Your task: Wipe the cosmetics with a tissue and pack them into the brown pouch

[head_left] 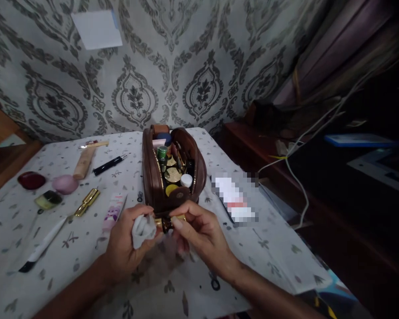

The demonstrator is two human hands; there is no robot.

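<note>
My left hand (124, 241) is closed around a crumpled white tissue (143, 230) and one end of a small gold-and-dark cosmetic tube (167, 223). The fingers of my right hand (202, 235) pinch the tube's other gold end. Just beyond both hands stands an unzipped brown cosmetic bag (151, 190). Inside it are gold round lids, a green-capped bottle (162, 153), a white-capped jar (186, 180) and other small containers. A pink-and-white squeeze tube (115, 212) lies beside my left hand, partly hidden by it.
On the left lie a gold tube (87, 202), a white-handled brush (44, 241), a black pen-like stick (110, 165), a beige tube (85, 162) and dark red, pink and yellow-green sponges (48, 200). A blurred-out phone-like object (234, 199) lies right of the bag. White cables (295, 181) hang beyond the table's right edge.
</note>
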